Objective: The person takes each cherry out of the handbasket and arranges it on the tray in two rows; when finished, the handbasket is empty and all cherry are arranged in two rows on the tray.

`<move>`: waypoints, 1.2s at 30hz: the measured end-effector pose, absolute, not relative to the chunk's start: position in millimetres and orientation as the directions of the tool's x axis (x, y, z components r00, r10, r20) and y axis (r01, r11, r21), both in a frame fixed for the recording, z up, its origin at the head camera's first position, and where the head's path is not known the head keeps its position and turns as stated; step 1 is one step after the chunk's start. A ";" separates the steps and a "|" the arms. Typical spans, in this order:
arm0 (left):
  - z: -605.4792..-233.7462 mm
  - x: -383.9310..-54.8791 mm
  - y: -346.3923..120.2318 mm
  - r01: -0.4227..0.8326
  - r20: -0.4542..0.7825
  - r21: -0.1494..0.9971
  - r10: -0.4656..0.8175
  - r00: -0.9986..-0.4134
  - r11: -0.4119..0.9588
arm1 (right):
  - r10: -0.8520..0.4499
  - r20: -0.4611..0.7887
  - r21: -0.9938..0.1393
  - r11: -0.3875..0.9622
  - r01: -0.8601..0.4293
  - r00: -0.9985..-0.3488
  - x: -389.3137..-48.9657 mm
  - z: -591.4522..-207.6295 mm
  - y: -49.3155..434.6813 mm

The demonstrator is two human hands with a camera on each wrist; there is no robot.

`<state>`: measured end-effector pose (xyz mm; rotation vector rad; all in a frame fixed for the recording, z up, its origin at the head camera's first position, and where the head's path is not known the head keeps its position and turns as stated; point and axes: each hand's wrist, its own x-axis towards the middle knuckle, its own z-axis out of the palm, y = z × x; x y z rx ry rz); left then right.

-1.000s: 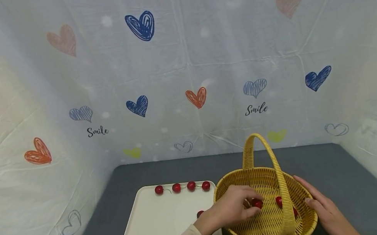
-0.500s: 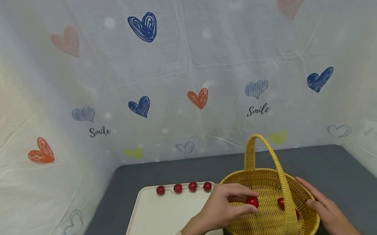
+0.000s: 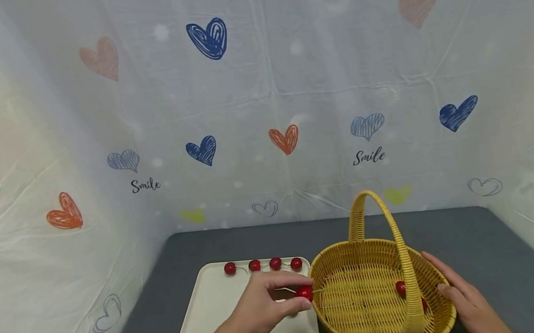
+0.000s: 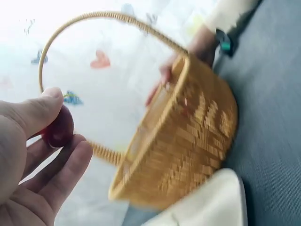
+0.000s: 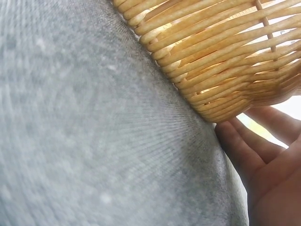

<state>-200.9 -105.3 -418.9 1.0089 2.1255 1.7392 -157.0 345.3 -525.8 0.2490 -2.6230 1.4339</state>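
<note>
My left hand (image 3: 258,307) pinches a red cherry (image 3: 304,293) between thumb and fingers, over the tray's right edge beside the basket. In the left wrist view the cherry (image 4: 60,127) looks dark and glossy. To the right stands a yellow wicker basket (image 3: 350,289) with a tall handle. Two red cherries lie inside it on the right, one (image 3: 401,289) in plain sight and one partly behind the handle. My right hand (image 3: 470,302) holds the basket's right side, thumb at the rim and fingers along the outer wall. The right wrist view shows those fingers (image 5: 242,146) low against the wicker.
A cream tray (image 3: 206,327) lies left of the basket on the dark grey table (image 3: 151,322). Several cherries line its far edge, among them a leftmost cherry (image 3: 230,269). My left hand hides part of the tray. A heart-printed curtain (image 3: 237,82) encloses the table.
My left hand has lifted the cherry out of the basket and carried it left, to above the tray's right edge. My right hand has stayed at the basket.
</note>
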 end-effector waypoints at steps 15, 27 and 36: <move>-446.0 -204.2 -181.3 0.355 0.188 0.884 0.463 -0.866 0.305 | -0.081 0.214 -0.831 0.508 -0.225 -0.973 -155.8 -526.4 346.5; -478.8 -222.1 -180.9 0.295 0.143 0.877 0.380 -0.914 0.378 | -0.066 0.163 -0.837 0.520 -0.173 -0.984 -156.4 -521.7 344.0; -500.4 -230.7 -167.0 0.474 0.260 0.673 0.419 -0.870 0.568 | -0.069 0.132 -0.873 0.465 -0.149 -0.989 -156.1 -518.6 341.8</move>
